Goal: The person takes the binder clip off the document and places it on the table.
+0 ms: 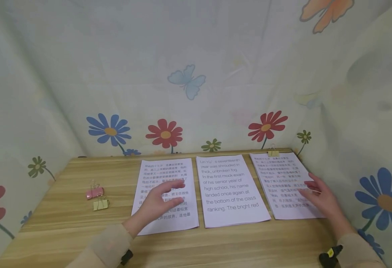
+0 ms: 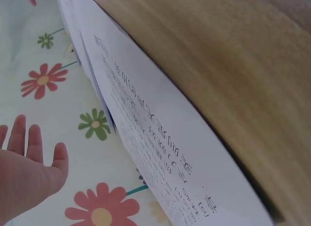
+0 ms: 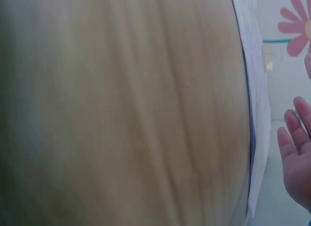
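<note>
The bench [image 1: 65,227] has a smooth, wood-grained top with a faint satin sheen. On it, the left paper stack [image 1: 162,176], middle paper stack [image 1: 232,191] and right paper stack [image 1: 276,182] are smooth, matt white paper with printed text. The pink binder clip [image 1: 94,192] looks like glossy coated metal, as does the yellow binder clip [image 1: 100,204], both with thin metal wire handles. The backdrop [image 1: 142,74] looks like softly creased, printed cloth, mostly matt; the left sleeve [image 1: 107,245] is matt fabric.
</note>
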A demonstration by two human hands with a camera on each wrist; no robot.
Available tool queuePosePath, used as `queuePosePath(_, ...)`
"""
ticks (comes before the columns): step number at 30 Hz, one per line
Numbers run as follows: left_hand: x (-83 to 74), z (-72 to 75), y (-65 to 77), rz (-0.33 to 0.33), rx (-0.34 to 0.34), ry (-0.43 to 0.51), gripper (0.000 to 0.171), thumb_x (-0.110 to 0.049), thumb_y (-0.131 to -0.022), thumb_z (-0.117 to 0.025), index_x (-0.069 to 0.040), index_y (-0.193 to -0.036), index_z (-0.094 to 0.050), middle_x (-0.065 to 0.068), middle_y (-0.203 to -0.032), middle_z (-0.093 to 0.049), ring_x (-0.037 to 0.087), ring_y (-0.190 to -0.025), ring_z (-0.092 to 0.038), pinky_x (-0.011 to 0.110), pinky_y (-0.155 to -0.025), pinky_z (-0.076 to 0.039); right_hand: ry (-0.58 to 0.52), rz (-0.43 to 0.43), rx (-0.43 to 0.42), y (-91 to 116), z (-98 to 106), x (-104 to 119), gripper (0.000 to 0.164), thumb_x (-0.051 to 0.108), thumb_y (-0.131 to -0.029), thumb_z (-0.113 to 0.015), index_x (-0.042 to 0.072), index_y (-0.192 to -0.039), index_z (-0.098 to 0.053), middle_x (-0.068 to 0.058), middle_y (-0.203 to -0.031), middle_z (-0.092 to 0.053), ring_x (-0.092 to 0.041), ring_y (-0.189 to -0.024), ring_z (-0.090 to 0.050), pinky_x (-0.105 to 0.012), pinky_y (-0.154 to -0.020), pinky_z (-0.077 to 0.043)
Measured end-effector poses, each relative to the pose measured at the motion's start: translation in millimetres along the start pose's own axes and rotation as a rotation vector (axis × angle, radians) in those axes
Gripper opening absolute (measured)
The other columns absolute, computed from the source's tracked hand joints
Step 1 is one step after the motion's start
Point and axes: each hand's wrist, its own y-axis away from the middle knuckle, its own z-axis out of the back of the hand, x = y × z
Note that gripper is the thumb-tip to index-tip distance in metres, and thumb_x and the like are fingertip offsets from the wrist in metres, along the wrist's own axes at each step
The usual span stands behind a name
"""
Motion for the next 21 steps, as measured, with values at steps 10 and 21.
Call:
queuePosePath(10,0.4,-8.9,3.2,-0.030,0.017,0.006,0.053,-0.022,-0.086,-0.080,-0.025,-0.135,-0.060,-0.008,-0.130,-0.063,0.017,-0.130,-0.050,0.051,-0.109,-0.037,0.019,0.014,0.017,-1.1,11.6,-12.6,0.094,0.033,-0.092,-0.072,0.000,-0.157,-0.012,-0.038,-0.147,-0.032,-0.057,-0.133,-0.029,-0.069,-0.104,-0.029)
queuePosePath(21,1.7,-17.6,7.9,-0.061,0.048,-0.011,0.056,-0.022,-0.085,-0.080,-0.021,-0.136,-0.060,-0.010,-0.129,-0.063,0.016,-0.127,-0.052,0.049,-0.107,-0.039,0.006,0.043,0.075,1.3,20.2,-23.1,0.100,0.034,-0.091,-0.072,0.002,-0.157,-0.005,-0.040,-0.149,-0.026,-0.059,-0.135,-0.023,-0.071,-0.105,-0.024)
